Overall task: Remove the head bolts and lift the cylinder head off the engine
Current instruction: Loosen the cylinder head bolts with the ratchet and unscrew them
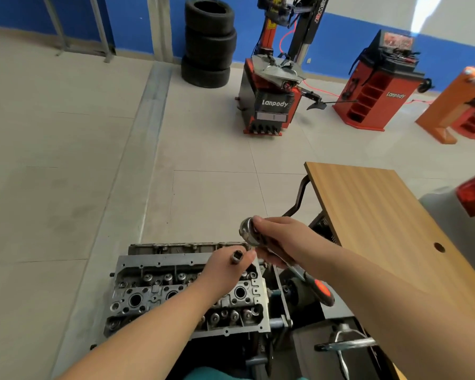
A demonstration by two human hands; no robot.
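The grey cylinder head (159, 292) sits on its stand at the bottom centre, valve springs and spark-plug wells facing up. Above its far right corner my left hand (225, 267) pinches a small dark socket (236, 256), open end up. My right hand (280, 239) grips the ratchet wrench (248, 231) just behind its round chrome head. The wrench's black and orange handle (320, 290) points down to the right. Socket and ratchet head are a short way apart. My left forearm hides part of the head's middle.
A wooden table (381, 215) stands close on the right. The engine stand's metal crank (346, 342) is at the bottom right. Farther off are a red tyre changer (272, 105), stacked tyres (209, 42) and a red wheel balancer (379, 86). Tiled floor lies to the left.
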